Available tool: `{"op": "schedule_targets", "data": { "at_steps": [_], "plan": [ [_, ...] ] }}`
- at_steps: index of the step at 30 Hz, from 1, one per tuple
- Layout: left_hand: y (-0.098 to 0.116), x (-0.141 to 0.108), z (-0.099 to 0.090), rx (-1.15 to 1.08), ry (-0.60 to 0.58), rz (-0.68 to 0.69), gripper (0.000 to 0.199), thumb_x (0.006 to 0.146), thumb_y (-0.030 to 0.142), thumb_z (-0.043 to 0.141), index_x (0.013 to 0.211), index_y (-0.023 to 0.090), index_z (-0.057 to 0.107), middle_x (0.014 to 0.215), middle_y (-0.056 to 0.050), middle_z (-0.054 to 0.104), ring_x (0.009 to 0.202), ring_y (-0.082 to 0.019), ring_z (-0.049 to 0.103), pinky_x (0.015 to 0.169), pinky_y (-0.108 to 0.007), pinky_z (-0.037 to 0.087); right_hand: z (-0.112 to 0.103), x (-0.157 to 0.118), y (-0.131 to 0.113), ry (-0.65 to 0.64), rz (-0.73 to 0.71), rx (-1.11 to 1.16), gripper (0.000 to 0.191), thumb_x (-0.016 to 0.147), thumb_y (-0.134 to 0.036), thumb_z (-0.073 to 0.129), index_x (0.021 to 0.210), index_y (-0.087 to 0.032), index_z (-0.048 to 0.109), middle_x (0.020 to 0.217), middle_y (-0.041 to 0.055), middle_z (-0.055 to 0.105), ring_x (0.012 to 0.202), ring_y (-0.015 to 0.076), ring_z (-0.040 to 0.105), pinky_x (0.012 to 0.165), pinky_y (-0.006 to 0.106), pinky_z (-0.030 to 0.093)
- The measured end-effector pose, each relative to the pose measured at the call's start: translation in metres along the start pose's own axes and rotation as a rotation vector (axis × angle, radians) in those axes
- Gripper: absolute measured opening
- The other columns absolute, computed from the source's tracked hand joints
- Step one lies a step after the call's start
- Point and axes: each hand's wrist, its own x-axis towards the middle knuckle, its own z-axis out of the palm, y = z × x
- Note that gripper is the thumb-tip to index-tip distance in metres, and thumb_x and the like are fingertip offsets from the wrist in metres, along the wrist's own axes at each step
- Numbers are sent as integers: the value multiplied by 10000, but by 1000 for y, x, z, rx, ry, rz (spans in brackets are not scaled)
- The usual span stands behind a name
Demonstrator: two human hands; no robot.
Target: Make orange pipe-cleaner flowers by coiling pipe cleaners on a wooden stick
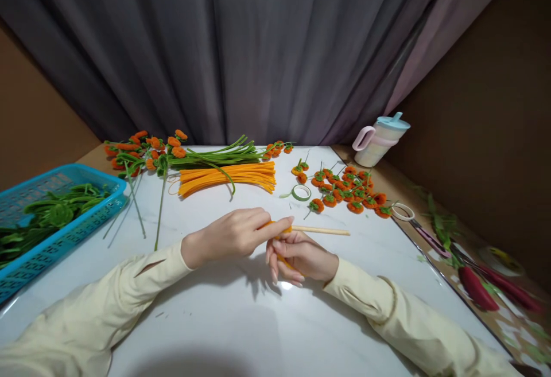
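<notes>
Both left grip (238, 233) and right grip (307, 255) pinch a soft-looking, fuzzy orange strip (288, 229), best held against the pale wooden stick (322, 230).

The nine o'clock end of the wooden stick (321, 230) is hidden by the left hand (241, 232), and much of the orange strip (284, 260) is covered by it and the right hand (312, 256). Between eight and nine o'clock, the blue basket (55, 253) is cut off by the frame's edge. Both sleeves (146, 279) are cropped, toward eight and four o'clock. Between three and four, a round roll (501, 260) is too blurred to be made out.
</notes>
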Motion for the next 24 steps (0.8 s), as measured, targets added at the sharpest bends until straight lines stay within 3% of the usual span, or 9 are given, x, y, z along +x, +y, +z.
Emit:
{"op": "schedule_targets", "data": {
  "at_steps": [3, 6, 10, 12, 19, 24],
  "plan": [
    [-1, -3, 10, -257, 3, -181, 288, 942, 154, 291, 1141, 108, 494, 757, -51, 613, 661, -130, 566, 597, -227, 455, -6, 3, 4, 12, -11, 14, 240, 852, -311, 575, 820, -76, 615, 676, 73, 683, 311, 53, 435, 303, 173, 392],
    [-4, -4, 18, -565, -16, -461, 261, 940, 224, 355, 1091, 128, 546, 910, -68, 652, 731, -114, 599, 684, -210, 466, -13, 6, 7, 73, -25, 16, 207, 848, -293, 579, 819, -90, 605, 672, 65, 683, 309, 54, 437, 304, 173, 393],
    [-9, -5, 24, -964, -161, -791, 285, 914, 334, 415, 1007, 136, 598, 760, -15, 621, 564, -89, 547, 580, -205, 440, -19, 7, 9, 145, -21, -2, 204, 823, -299, 608, 812, -95, 602, 669, 60, 680, 314, 52, 441, 312, 170, 387],
    [-9, -8, 29, -1167, -174, -914, 309, 892, 385, 449, 976, 125, 595, 704, -1, 583, 525, -83, 514, 524, -199, 415, -20, 7, 10, 161, -6, -20, 212, 818, -303, 611, 811, -91, 604, 668, 62, 679, 316, 53, 449, 312, 165, 378],
    [-5, -21, 60, -1598, -62, -1113, 315, 834, 415, 542, 709, 127, 516, 527, 64, 386, 449, -53, 398, 459, -175, 330, -20, 9, 10, 219, 65, -70, 239, 825, -286, 594, 882, -56, 622, 664, 81, 681, 334, 68, 496, 325, 163, 374],
    [-7, -24, 66, -1734, -31, -1183, 339, 822, 397, 570, 637, 137, 456, 492, 83, 310, 407, -33, 295, 432, -163, 308, -19, 10, 10, 245, 92, -103, 239, 822, -308, 589, 800, -70, 602, 616, 76, 670, 338, 76, 503, 333, 164, 372]
  ]
}}
